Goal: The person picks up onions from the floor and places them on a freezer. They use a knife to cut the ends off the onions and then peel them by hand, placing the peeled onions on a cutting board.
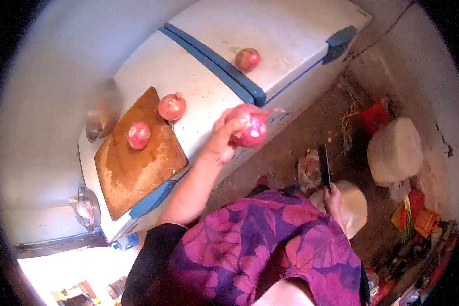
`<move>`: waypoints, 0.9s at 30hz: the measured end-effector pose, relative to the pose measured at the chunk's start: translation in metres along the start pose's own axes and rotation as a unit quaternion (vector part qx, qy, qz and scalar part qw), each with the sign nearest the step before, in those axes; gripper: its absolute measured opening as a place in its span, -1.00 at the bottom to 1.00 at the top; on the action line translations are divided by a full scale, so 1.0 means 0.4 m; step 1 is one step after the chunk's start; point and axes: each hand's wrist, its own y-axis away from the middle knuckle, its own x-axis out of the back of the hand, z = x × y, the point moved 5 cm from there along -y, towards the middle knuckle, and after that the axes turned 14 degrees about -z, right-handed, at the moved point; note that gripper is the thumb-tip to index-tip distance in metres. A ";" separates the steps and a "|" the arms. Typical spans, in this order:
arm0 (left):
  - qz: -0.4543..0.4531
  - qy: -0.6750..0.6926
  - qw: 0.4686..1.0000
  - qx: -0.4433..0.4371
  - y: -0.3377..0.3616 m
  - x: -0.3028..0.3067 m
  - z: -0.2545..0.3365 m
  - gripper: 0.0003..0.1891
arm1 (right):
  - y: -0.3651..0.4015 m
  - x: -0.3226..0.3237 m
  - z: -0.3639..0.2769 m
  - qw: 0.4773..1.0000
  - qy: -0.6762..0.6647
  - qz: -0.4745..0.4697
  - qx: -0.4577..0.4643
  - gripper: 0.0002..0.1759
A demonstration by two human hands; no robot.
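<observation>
My left hand [222, 140] is raised over the edge of the white chest freezer, its fingers wrapped round a red onion [252, 127] with a dry stem end sticking out to the right. Down at my right side, my right hand [333, 200] grips a knife [324, 166], its dark blade pointing away from me. A second red onion [138, 135] lies on the worn wooden cutting board [137, 178]. Another onion [172, 106] sits beside the board's far corner. One more onion [248, 59] rests on the farther freezer lid.
The freezer [204, 86] has blue trim and blue handles. A metal bowl [101, 115] stands behind the board, and a smaller bowl [88, 209] is at the near corner. On the floor to the right are large pale containers [395, 153], a red item [375, 117] and assorted clutter.
</observation>
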 end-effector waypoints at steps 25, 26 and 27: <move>0.044 -0.770 0.636 0.013 -0.377 0.118 0.173 -0.42 | -0.055 -0.104 0.155 0.994 -0.095 0.005 -0.061 -0.73; 0.025 -0.774 0.632 0.022 -0.402 0.126 0.154 -0.43 | -0.047 -0.103 0.151 0.991 -0.112 0.005 -0.070 -0.73; 0.004 -0.778 0.627 0.030 -0.437 0.152 0.121 -0.43 | -0.054 -0.107 0.170 0.995 -0.089 0.023 -0.034 -0.75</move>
